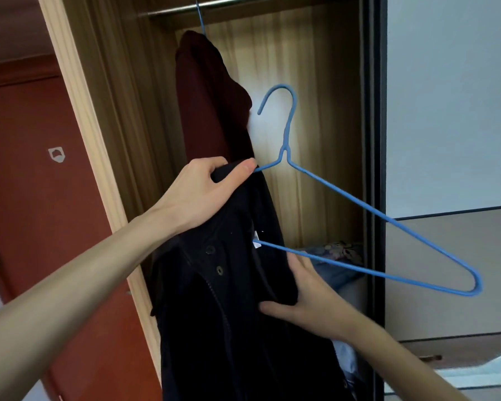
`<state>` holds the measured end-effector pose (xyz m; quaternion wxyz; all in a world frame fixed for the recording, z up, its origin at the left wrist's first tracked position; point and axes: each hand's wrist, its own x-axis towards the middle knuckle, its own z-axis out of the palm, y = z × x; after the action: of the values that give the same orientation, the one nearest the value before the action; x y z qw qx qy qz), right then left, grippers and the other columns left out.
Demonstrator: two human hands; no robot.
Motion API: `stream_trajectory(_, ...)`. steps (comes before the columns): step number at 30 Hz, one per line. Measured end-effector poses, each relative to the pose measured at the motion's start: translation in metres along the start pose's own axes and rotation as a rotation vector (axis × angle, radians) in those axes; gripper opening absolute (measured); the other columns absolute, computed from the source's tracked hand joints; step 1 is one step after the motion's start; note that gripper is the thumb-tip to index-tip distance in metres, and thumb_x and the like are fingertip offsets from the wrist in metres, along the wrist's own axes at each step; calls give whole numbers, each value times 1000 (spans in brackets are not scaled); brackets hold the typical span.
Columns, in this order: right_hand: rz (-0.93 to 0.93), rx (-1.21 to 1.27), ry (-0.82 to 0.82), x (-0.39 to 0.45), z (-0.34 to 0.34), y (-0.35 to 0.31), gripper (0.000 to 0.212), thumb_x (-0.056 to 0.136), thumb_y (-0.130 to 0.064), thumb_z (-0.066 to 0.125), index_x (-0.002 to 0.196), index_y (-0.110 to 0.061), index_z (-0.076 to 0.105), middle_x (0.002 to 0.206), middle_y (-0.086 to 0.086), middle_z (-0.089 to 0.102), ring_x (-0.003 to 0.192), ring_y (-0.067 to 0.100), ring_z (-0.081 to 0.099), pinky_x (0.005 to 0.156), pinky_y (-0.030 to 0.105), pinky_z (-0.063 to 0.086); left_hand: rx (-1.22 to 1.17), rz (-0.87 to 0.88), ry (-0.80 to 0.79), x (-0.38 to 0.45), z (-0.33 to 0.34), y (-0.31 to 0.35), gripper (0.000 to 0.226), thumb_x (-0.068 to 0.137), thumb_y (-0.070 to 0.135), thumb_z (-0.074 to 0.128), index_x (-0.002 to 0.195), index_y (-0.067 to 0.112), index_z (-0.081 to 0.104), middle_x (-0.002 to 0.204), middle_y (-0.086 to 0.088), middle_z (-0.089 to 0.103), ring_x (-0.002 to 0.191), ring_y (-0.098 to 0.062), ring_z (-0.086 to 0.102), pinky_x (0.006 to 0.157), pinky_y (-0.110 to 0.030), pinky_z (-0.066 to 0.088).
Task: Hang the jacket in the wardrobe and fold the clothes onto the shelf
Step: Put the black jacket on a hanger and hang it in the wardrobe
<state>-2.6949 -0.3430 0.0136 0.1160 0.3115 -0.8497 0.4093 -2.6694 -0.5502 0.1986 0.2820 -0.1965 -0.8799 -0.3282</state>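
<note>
A black jacket (237,308) with snaps and a zip hangs in front of the open wardrobe. One arm of a blue wire hanger (368,209) is tucked inside its shoulder; the other arm and the hook stick out free to the right. My left hand (203,189) grips the jacket's shoulder together with the hanger at the top. My right hand (307,296) holds the jacket's fabric lower down, fingers curled round its edge. The wardrobe rail (214,5) runs across the top.
A dark red garment (209,105) hangs from the rail on another blue hanger, just behind the jacket. Folded clothes (339,256) lie on a shelf inside the wardrobe. A red-brown door (41,169) stands on the left, the dark sliding-door frame (373,140) on the right.
</note>
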Motion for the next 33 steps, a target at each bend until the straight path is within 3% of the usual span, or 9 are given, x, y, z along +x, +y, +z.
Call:
stream_trajectory(3,92,-183,46,9,16,33,73,84,-54,72,148,-44,38,141,-18,57,129,8,56,100,41,52,-1,0,51,-1,-4,0,77,90,76,58,80,-1,59,63,-4,52,55,-18,50,57,-40,42)
stream_trajectory(5,119,-144,11,9,9,56,48,91,-42,75,135,-39,56,129,-15,67,125,13,63,101,35,52,26,7,114,-6,-9,-5,77,91,74,59,73,-2,56,59,-8,50,53,-16,47,55,-39,40)
stream_trajectory(8,119,-59,32,10,-26,75,38,95,-28,75,132,-24,68,123,-11,72,116,2,65,103,22,48,128,15,191,-15,-16,-17,78,91,73,60,65,-1,55,60,-20,54,51,-17,46,54,-41,40)
stream_trajectory(12,80,-143,183,19,-90,66,56,78,-69,68,96,-16,73,86,-5,74,82,2,65,79,33,55,283,50,154,-27,-28,-50,68,87,78,59,58,16,56,52,-3,56,52,-16,55,55,-34,43)
stream_trajectory(14,79,-190,254,22,-121,46,38,75,-58,78,85,-21,71,76,-8,71,74,7,65,70,25,49,404,121,97,-32,-34,-65,63,87,82,49,65,25,61,52,4,58,54,-14,60,58,-37,50)
stream_trajectory(16,70,-195,197,24,-147,18,23,78,-43,89,89,-29,74,82,-11,75,80,7,71,75,21,51,531,224,98,-37,-38,-76,60,91,81,41,74,28,63,52,8,57,55,-13,61,59,-41,54)
stream_trajectory(19,64,-279,88,30,-174,-12,28,77,-49,88,96,-32,77,87,-9,77,81,2,71,79,19,53,706,368,194,-41,-37,-83,64,97,74,36,71,19,53,54,6,50,53,-24,62,51,-42,52)
stream_trajectory(26,-50,-902,260,52,-198,-40,40,91,-61,68,92,-21,67,70,1,58,75,28,57,69,41,52,978,409,343,-34,-20,-66,55,103,58,43,75,11,46,65,-7,51,48,-40,60,40,-37,41)
stream_trajectory(33,-11,-603,193,50,-189,-76,20,90,-39,78,96,-22,72,82,-3,70,82,19,67,70,33,51,831,322,445,-24,-3,-38,56,100,52,57,66,11,39,51,-3,41,44,-37,51,47,-30,29)
